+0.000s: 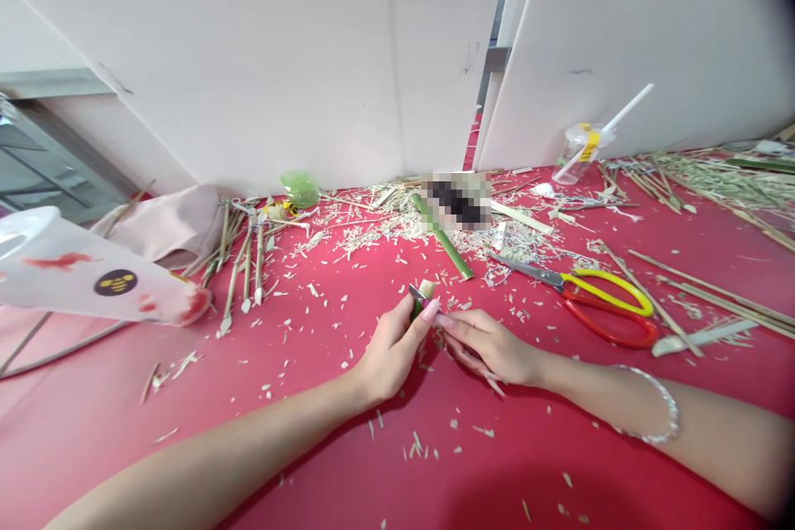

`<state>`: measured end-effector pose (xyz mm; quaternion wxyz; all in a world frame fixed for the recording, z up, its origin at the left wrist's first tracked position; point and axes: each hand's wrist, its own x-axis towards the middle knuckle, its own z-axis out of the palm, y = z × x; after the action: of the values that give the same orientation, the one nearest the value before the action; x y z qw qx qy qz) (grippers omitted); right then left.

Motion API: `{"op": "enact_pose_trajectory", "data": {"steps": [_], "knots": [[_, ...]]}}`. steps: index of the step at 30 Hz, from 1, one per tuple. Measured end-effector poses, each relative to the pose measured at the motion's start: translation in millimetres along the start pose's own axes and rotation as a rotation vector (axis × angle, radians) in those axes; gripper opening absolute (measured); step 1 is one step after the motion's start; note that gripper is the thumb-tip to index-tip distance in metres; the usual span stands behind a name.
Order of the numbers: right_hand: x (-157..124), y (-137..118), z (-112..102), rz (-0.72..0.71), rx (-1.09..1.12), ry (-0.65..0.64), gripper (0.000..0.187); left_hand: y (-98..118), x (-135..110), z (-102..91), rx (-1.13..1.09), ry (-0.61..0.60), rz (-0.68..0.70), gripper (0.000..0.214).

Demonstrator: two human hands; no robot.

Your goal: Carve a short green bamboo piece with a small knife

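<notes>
In the middle of the table, my left hand [391, 348] is closed around a short piece of green bamboo [426, 288], its pale cut end showing above the fingers. A small knife [416, 293] lies across the bamboo with its metal blade by my left thumb. My right hand [488, 345] pinches the knife's other end, close against my left fingertips; its handle is mostly hidden. Past both hands lies a green bamboo strip [456, 255]. Scissors [596, 298] with one yellow and one red handle rest right of my right hand.
A white cup [99, 269] with red smears lies tilted at left, near a pink cloth item [165, 224] and thin bamboo sticks [248, 265]. Shavings [373, 224] litter the red table [323, 447]. A clear cup with a straw [580, 153] stands by the white panel [248, 58].
</notes>
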<state>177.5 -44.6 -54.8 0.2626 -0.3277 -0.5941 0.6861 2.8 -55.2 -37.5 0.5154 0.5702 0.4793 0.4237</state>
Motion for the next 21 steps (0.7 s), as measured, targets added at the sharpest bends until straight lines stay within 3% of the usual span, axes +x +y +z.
{"op": "enact_pose_trajectory", "data": {"steps": [3,12,21], "knots": [[1.5,-2.2,-2.9,0.018,0.063,-0.040,0.051,-7.0,0.3,-2.1,0.029,-0.064,0.034,0.034],[3.4,-7.1,-8.5,0.100,0.137,-0.150,0.051,-16.4,0.1,-5.4,0.039,-0.057,0.015,0.046],[1.9,-6.9,-5.9,0.075,0.139,-0.122,0.053,-17.1,1.7,-4.7,0.071,-0.031,0.046,0.040]]}}
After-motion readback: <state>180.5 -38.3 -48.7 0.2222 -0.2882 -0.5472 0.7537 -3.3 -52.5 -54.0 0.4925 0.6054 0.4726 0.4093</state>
